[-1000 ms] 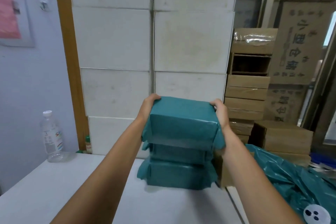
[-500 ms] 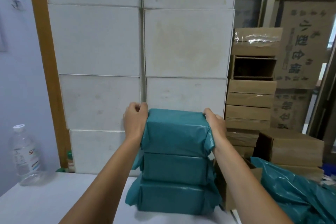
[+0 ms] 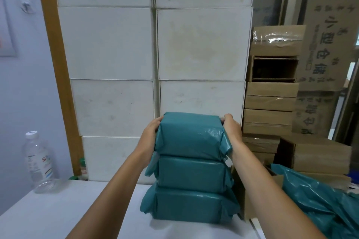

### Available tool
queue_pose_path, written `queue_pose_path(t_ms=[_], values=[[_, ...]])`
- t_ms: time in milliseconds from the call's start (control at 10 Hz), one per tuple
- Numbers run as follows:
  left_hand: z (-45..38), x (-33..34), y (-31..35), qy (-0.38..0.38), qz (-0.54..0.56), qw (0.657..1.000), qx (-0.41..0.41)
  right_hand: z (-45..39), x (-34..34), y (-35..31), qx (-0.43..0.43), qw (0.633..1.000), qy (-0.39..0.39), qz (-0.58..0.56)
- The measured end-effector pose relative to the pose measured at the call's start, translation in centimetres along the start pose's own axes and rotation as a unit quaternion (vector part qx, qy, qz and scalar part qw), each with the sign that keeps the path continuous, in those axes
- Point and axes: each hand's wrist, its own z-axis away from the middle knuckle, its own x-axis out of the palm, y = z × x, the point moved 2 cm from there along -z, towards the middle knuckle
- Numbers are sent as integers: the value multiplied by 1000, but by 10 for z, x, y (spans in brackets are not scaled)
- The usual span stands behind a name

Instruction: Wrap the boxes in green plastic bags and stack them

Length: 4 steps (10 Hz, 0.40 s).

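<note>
Three boxes wrapped in green plastic stand stacked on the white table (image 3: 58, 209). The top wrapped box (image 3: 189, 135) rests on the middle wrapped box (image 3: 191, 173), which sits on the bottom wrapped box (image 3: 189, 204). My left hand (image 3: 150, 136) presses the top box's left end and my right hand (image 3: 231, 132) presses its right end. Loose green plastic bags (image 3: 320, 202) lie heaped at the right.
A wall of white boxes (image 3: 153, 64) rises right behind the stack. A clear water bottle (image 3: 38, 161) stands at the table's back left. Brown cardboard boxes (image 3: 270, 102) are piled at the right, and an open carton (image 3: 244, 196) sits beside the stack.
The top wrapped box came down from a tilted hold onto the two stacked ones and now sits level. Both hands stay on its ends.
</note>
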Motion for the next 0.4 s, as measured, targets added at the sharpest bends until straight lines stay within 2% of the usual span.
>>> queue_pose_path(t_ms=[100, 300, 400], values=[[12, 9, 4, -5, 21, 1000, 13, 4, -6, 2, 15, 999, -45, -12], [25, 10, 14, 67, -58, 994, 63, 26, -26, -9, 2, 994, -113, -12], [29, -8, 16, 96, -38, 992, 71, 40, -42, -17, -30, 997, -61, 24]])
